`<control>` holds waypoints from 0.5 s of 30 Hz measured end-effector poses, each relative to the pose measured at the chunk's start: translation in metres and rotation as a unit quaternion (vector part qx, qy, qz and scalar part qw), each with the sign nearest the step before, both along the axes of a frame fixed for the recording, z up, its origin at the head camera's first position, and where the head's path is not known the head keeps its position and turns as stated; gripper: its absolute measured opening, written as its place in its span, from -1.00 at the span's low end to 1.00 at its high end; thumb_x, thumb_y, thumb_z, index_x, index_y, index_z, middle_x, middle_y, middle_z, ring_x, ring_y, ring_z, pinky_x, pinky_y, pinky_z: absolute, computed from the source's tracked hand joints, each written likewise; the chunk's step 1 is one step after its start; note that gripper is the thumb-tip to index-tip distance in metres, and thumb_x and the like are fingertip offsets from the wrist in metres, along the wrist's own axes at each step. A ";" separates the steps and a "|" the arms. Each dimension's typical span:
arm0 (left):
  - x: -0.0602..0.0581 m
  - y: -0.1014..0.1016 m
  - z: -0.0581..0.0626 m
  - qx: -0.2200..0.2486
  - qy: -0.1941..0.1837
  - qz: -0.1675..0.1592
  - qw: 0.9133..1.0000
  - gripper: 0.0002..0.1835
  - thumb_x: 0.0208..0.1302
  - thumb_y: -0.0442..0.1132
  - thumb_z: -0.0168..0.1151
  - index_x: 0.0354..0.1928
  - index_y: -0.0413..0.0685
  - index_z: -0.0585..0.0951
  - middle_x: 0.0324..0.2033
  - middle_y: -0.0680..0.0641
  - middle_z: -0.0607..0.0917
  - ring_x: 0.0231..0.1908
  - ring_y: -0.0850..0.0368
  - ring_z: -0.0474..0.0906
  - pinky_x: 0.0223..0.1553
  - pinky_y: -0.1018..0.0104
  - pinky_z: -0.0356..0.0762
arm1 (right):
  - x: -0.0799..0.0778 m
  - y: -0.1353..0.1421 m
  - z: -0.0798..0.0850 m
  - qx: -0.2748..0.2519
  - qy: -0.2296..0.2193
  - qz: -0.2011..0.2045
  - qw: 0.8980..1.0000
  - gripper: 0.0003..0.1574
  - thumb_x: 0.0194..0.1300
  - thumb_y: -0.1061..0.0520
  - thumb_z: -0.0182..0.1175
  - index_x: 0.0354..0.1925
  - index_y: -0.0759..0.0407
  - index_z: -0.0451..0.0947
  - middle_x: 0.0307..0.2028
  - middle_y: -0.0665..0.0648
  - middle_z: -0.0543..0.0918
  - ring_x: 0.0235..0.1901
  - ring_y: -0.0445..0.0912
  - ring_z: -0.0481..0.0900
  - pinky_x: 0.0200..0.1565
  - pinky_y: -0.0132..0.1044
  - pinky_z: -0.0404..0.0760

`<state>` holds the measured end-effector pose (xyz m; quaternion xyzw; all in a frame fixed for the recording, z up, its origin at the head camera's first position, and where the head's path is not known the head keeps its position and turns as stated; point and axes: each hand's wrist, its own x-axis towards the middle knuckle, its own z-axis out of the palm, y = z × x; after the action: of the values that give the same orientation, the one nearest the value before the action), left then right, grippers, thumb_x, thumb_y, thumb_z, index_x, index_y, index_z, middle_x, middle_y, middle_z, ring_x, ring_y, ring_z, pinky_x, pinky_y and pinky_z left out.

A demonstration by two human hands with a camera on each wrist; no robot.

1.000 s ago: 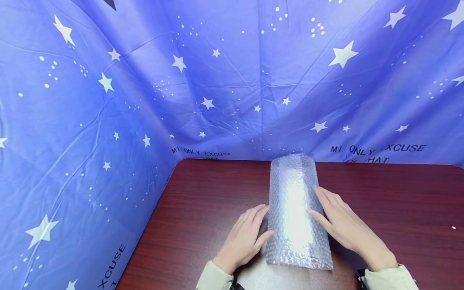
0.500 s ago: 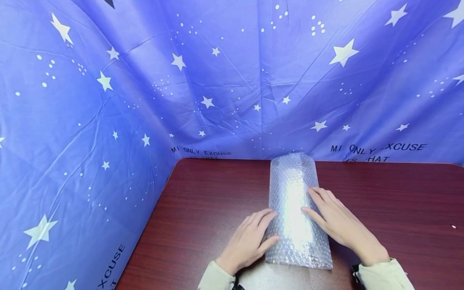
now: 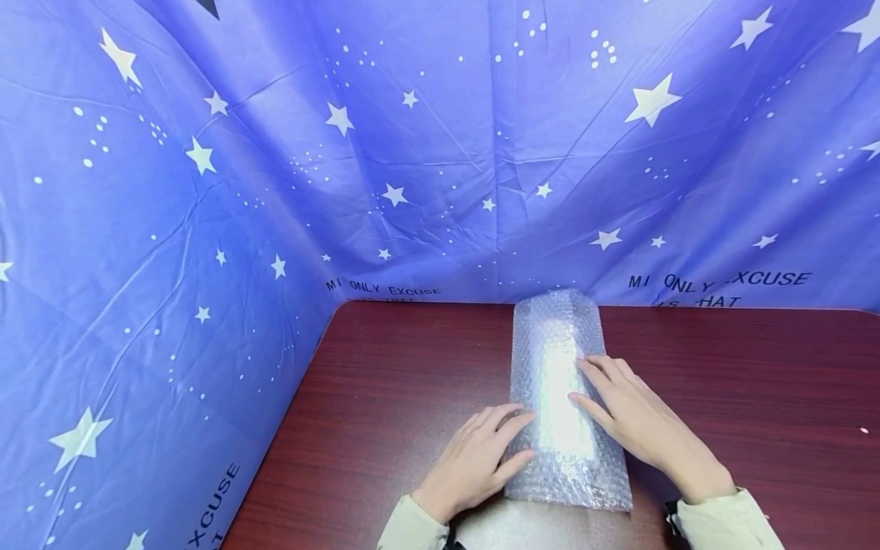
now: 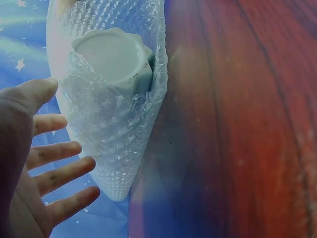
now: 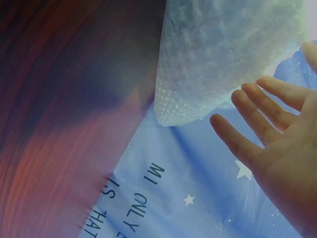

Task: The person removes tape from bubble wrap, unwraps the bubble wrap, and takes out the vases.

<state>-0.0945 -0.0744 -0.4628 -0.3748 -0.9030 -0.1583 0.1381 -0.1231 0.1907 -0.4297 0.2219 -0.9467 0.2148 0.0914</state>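
A clear bubble wrap bag [image 3: 553, 473] lies lengthwise on the dark red table, its far end near the back edge. Through its near mouth, the left wrist view shows a pale, round object with a scalloped edge [image 4: 111, 57]; its full shape is hidden by the wrap. My left hand [image 3: 470, 462] rests at the bag's left side, fingertips on the plastic and fingers extended. On the opposite side, the fingertips of my right hand [image 3: 653, 424] touch the top of the bag, thumb apart from the fingers. Neither hand is curled round it.
The wood-grain table [image 3: 399, 359] extends to both sides of the bag. Blue cloth with white stars [image 3: 440, 153] hangs behind the table and along its left. A small white speck [image 3: 864, 430] lies far to the right.
My left hand has shifted a little rightward, its fingers now further over the bag. My right hand has slid slightly leftward across the plastic. The bag has stayed in place.
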 end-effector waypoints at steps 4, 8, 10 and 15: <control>0.000 0.000 0.000 -0.005 0.001 0.000 1.000 -0.47 0.51 0.18 -0.09 0.38 0.13 0.41 0.27 0.04 0.50 0.23 0.15 0.49 0.20 0.21 0.52 | 0.001 -0.001 0.001 0.003 0.025 0.004 1.000 -0.38 0.44 -0.07 0.16 0.24 0.35 0.44 0.15 0.27 0.49 0.15 0.16 0.41 0.14 0.15 0.45; 0.001 0.001 0.002 -0.007 0.002 -0.003 1.000 -0.47 0.51 0.17 -0.08 0.37 0.12 0.41 0.26 0.04 0.51 0.22 0.15 0.49 0.20 0.23 0.52 | 0.002 -0.003 0.002 0.008 0.053 0.007 0.999 -0.44 0.40 -0.02 0.22 0.16 0.36 0.49 0.09 0.24 0.54 0.10 0.12 0.45 0.11 0.12 0.48; 0.001 0.001 0.002 -0.007 0.003 -0.005 1.000 -0.47 0.51 0.17 -0.08 0.36 0.11 0.42 0.25 0.05 0.51 0.22 0.16 0.49 0.21 0.24 0.51 | 0.003 -0.004 0.002 0.010 0.068 0.011 0.998 -0.48 0.38 0.01 0.24 0.12 0.37 0.51 0.04 0.23 0.56 0.06 0.11 0.48 0.09 0.10 0.50; 0.001 0.002 0.003 -0.008 0.004 -0.003 1.000 -0.48 0.51 0.17 -0.08 0.35 0.10 0.42 0.23 0.06 0.52 0.21 0.17 0.50 0.22 0.26 0.50 | 0.003 -0.008 0.002 0.014 0.117 0.022 0.993 -0.60 0.29 0.11 0.30 -0.02 0.36 0.53 -0.11 0.17 0.57 -0.10 0.03 0.50 -0.06 -0.01 0.55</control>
<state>-0.0933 -0.0724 -0.4598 -0.3793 -0.9026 -0.1497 0.1381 -0.1204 0.1831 -0.4278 0.2678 -0.9273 0.1765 0.1933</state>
